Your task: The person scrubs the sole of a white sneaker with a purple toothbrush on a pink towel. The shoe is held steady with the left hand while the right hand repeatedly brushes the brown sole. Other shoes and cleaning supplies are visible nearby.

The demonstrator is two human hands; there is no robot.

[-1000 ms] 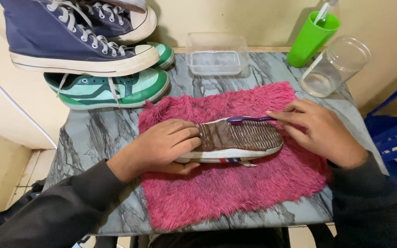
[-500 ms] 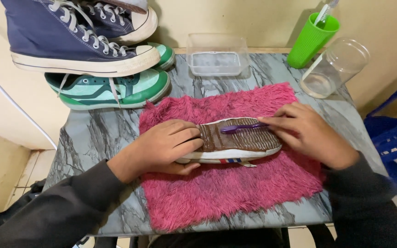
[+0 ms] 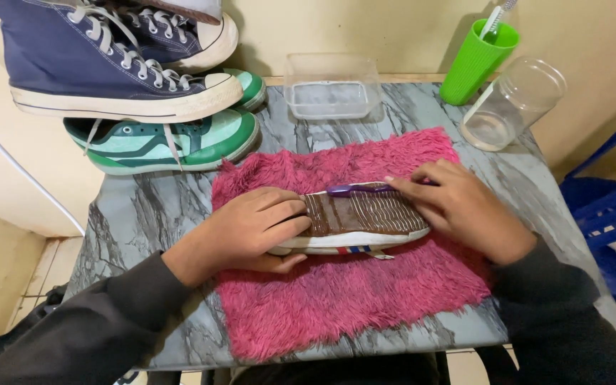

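Note:
A white shoe (image 3: pixel 365 224) lies sole-up on a shaggy pink mat (image 3: pixel 336 299); its brown ribbed sole faces me. My left hand (image 3: pixel 251 228) clasps the shoe's left end and pins it down. My right hand (image 3: pixel 461 207) grips a purple toothbrush (image 3: pixel 358 190), whose head rests along the far edge of the sole.
The mat covers a grey marble-patterned table (image 3: pixel 144 214). At the back left are a green sneaker (image 3: pixel 165 142) and navy high-top sneakers (image 3: pixel 108 64) stacked on it. Behind the mat stand a clear plastic tub (image 3: pixel 331 89), a green cup (image 3: pixel 475 64) and a tilted clear jar (image 3: pixel 511 103). A blue chair (image 3: pixel 607 214) stands at right.
My right hand has slid left along the sole, carrying the toothbrush toward the shoe's middle. My left hand and the shoe have stayed put.

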